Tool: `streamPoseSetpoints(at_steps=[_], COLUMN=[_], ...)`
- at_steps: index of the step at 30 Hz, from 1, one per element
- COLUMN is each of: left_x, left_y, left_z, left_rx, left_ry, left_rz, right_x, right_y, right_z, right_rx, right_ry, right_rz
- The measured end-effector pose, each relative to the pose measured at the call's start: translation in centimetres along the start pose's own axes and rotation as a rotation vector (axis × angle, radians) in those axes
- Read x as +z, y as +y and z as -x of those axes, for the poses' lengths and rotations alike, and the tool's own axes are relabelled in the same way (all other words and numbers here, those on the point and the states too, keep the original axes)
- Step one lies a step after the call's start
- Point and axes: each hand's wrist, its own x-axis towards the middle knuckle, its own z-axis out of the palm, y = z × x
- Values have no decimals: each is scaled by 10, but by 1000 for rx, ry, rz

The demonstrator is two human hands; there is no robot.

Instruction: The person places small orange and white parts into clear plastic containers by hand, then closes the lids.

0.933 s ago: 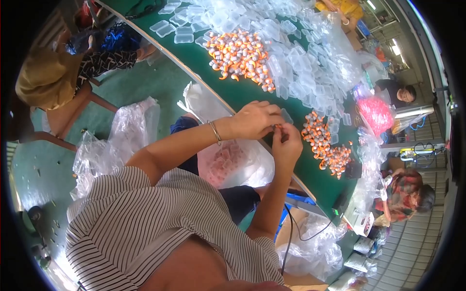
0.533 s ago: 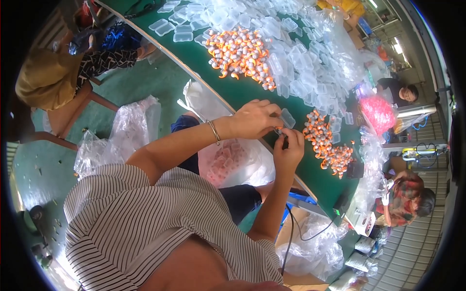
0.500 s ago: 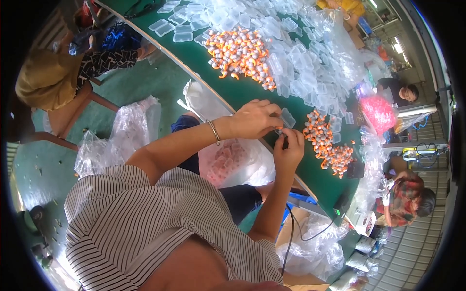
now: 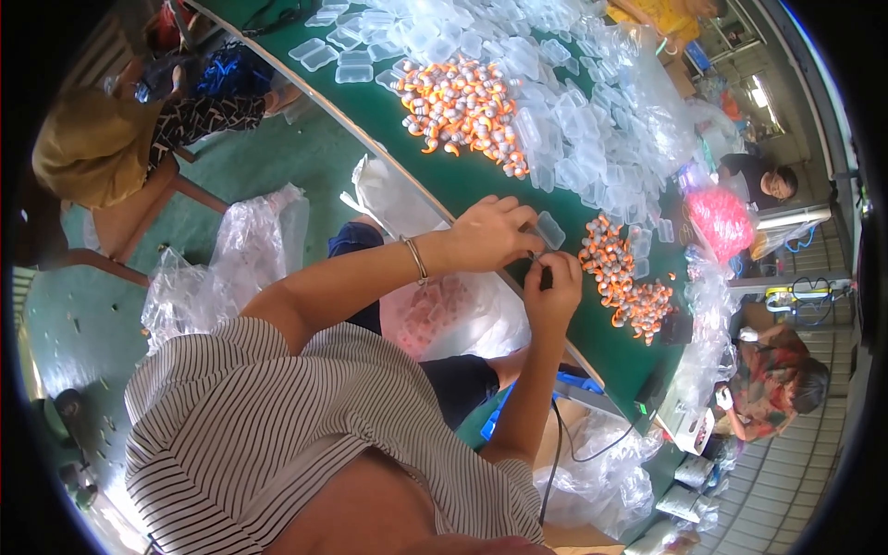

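Observation:
Above the green tabletop's near edge my left hand (image 4: 497, 231), a bangle on its wrist, meets my right hand (image 4: 555, 285) at the fingertips. Both are closed in a pinch on a tiny piece (image 4: 537, 257), mostly hidden; a greyish bit shows now, and orange showed at that spot earlier. Just beyond the left fingers lies a clear plastic box part (image 4: 552, 228). To the right of my hands is a small pile of orange-and-grey curved pieces (image 4: 610, 262). A larger pile of the same pieces (image 4: 462, 111) sits farther off, to the left.
A big heap of clear plastic boxes (image 4: 592, 139) covers the far table (image 4: 407, 157). Below its edge hangs a white bag (image 4: 490, 310) with pinkish contents. Clear plastic bags (image 4: 259, 231) lie on the floor at left. Co-workers sit around, one in a patterned shirt (image 4: 772, 384).
My hands stay pinched together at nearly the same spot, shifted very slightly. The orange bit between the fingertips no longer shows. At right, the co-worker in the patterned shirt has moved their hands.

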Motion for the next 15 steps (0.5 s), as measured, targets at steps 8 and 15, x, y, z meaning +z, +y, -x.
streamPoseSetpoints(at_steps=[8, 15], left_x=[-3, -4], left_y=[1, 1], left_z=[0, -1], left_rx=[3, -15], left_ry=[4, -19], left_rz=[3, -47], right_x=[-1, 5], right_y=[20, 30], right_z=[-32, -40], right_rx=[31, 276], right_ry=[-13, -244], right_rz=[278, -21])
